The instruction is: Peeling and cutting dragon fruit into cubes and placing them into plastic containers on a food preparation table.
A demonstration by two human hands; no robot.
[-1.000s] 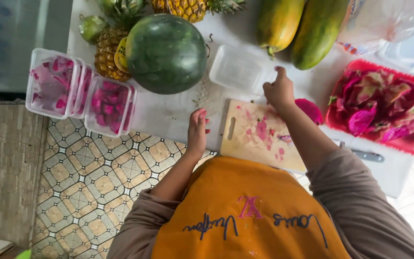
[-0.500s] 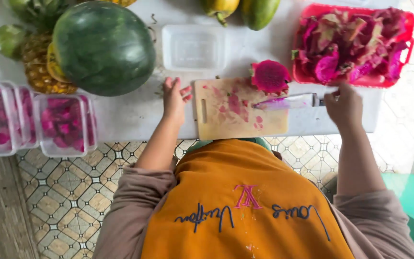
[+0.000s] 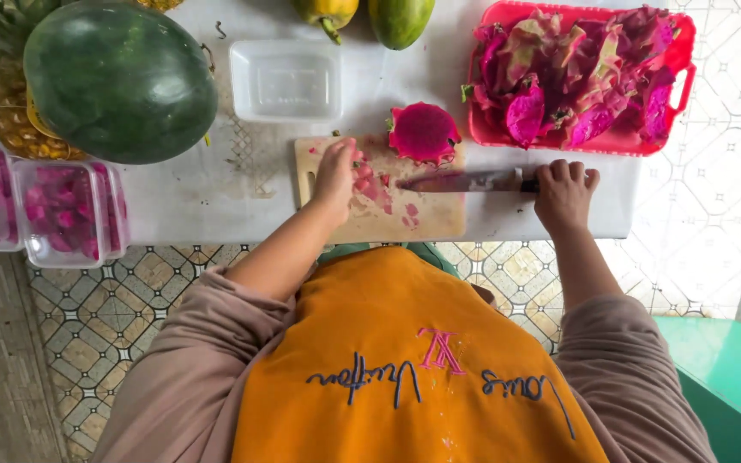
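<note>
Head view, looking down over an orange apron onto a white table.

Right hand: fingers curled and closed around the dark handle of a knife. The blade lies roughly flat, pointing toward the left hand, its tip over the wooden cutting board. Whether the blade rests on the board or sits just above it cannot be told.

Left hand: palm down on the board's near-left part, fingers loosely spread, grasping nothing. It touches or sits just beside small pink fruit pieces scattered between the hand and the knife tip.

Halved dragon fruit: magenta cut face up, at the board's far edge, just beyond the knife blade and between the two hands.

Beyond the right hand: red basket piled with dragon fruit peels. Beyond the left hand: empty clear plastic container. Farther out to the left of the left hand: large watermelon, with a pineapple partly behind it. Well left of the left hand, at the near table edge: clear tubs of cut pink fruit. Far edge, between the hands: two papayas, cropped by the frame.
</note>
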